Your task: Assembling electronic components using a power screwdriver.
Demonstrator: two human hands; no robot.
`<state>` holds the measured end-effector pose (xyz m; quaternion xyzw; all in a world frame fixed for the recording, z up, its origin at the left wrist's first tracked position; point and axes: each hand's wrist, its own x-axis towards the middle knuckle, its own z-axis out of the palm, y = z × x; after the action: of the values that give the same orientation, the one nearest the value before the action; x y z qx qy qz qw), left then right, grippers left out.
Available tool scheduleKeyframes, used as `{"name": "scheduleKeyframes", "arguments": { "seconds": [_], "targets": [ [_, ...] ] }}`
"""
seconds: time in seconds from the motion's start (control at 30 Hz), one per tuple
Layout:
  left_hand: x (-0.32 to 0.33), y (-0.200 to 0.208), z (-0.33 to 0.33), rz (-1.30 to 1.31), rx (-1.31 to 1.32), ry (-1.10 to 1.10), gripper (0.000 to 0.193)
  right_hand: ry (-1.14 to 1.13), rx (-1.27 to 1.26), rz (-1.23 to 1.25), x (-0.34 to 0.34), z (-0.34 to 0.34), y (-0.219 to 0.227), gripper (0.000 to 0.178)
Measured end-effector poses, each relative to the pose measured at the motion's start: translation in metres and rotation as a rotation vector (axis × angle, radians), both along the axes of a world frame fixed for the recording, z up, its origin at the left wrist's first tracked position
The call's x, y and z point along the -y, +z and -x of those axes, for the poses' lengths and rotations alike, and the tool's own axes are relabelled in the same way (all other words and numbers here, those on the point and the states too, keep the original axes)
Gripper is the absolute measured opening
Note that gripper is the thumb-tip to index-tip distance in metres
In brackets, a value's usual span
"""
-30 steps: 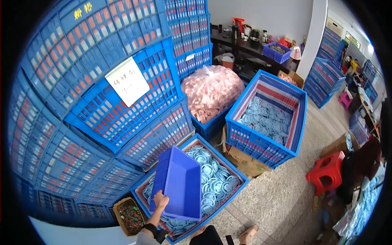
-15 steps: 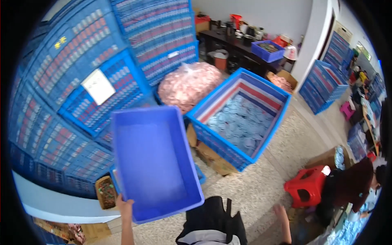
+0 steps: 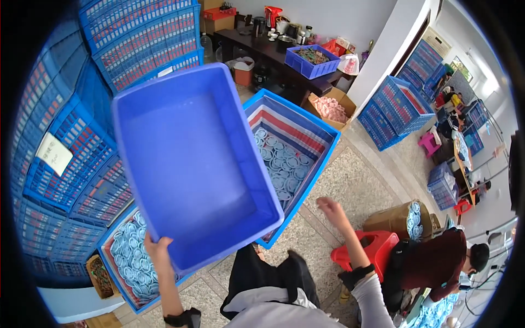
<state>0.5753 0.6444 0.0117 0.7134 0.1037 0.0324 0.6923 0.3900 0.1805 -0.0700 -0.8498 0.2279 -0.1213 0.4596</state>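
A blue-purple plastic bin (image 3: 191,147) is tilted up in front of me, its bare bottom facing me. My left hand (image 3: 158,254) grips its near left rim, thumb on the inside. My right hand (image 3: 331,210) is off the bin, to its right, fingers loosely apart and holding nothing. Behind the bin stands a blue crate (image 3: 322,163) with a striped lining and many light-blue ring-shaped pieces (image 3: 281,164), partly hidden by the bin. Another pile of these rings (image 3: 131,259) fills a lined crate under my left arm.
Stacked blue crates (image 3: 142,52) wall the left side. At the back is a dark table (image 3: 246,44) holding a smaller purple bin (image 3: 311,68). A carton of pink pieces (image 3: 331,109) sits below. On the right, a red stool (image 3: 363,249) stands beside a bending co-worker (image 3: 437,257).
The view has swung right and my body has shifted. The bin remains in my left hand, now closer and covering more of the crate behind. My right hand has risen toward the bin.
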Motion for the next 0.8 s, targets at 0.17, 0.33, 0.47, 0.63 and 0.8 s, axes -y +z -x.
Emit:
{"name": "scheduleKeyframes", "arguments": {
  "seconds": [0.17,0.33,0.47,0.63,0.8],
  "targets": [
    [0.092,-0.037,-0.042,-0.249,0.018,-0.196,0.04,-0.197,-0.154,-0.267,0.12,-0.039,-0.022,0.027],
    [0.172,-0.095,-0.055,-0.617,0.093,-0.117,0.032,-0.171,-0.288,-0.143,0.236,-0.108,-0.081,0.029],
    [0.233,-0.148,-0.067,-0.806,0.039,-0.035,0.027,-0.064,-0.309,0.254,0.355,-0.184,-0.151,0.021],
    [0.297,-0.213,-0.073,-0.864,-0.372,0.029,0.054,-0.009,-0.383,0.592,0.497,-0.302,-0.226,0.024],
    [0.33,-0.233,-0.075,-0.982,-0.409,-0.028,0.081,0.039,-0.463,0.679,0.528,-0.382,-0.25,0.042]
  ]
}}
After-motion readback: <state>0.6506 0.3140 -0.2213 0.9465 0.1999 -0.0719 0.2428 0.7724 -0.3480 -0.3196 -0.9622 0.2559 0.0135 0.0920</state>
